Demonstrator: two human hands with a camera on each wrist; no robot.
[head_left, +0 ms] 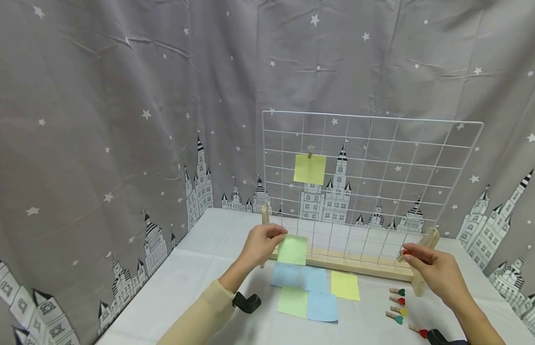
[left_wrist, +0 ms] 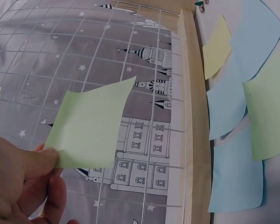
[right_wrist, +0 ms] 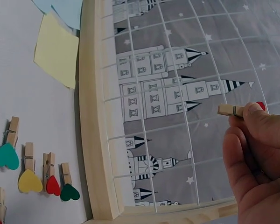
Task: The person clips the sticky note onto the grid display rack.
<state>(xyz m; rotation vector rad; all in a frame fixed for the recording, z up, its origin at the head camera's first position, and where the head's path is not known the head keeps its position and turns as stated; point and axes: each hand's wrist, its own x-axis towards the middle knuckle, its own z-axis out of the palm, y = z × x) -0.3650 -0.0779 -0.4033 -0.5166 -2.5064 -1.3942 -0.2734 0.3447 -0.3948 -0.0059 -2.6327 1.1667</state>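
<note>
Between thumb and fingers my left hand (head_left: pixel 259 243) pinches a green sticky note (head_left: pixel 292 249) by its upper left corner, in front of the lower left of a white wire grid (head_left: pixel 365 162). The left wrist view shows the same green note (left_wrist: pixel 92 127) slightly bent. At the grid's lower right, my right hand (head_left: pixel 439 269) pinches a small wooden clothespin (right_wrist: pixel 229 110) with a red heart, part of it hidden by the thumb. Higher on the grid, a yellow sticky note (head_left: pixel 310 169) hangs from a clothespin (head_left: pixel 311 151).
Blue notes (head_left: pixel 322 306), a green note (head_left: pixel 292 302) and a yellow note (head_left: pixel 345 286) lie on the white table (head_left: pixel 164 297). Several heart clothespins (head_left: pixel 396 301) lie at the right. A wooden base (head_left: pixel 358 266) carries the grid. A grey castle-print curtain (head_left: pixel 99 96) hangs behind.
</note>
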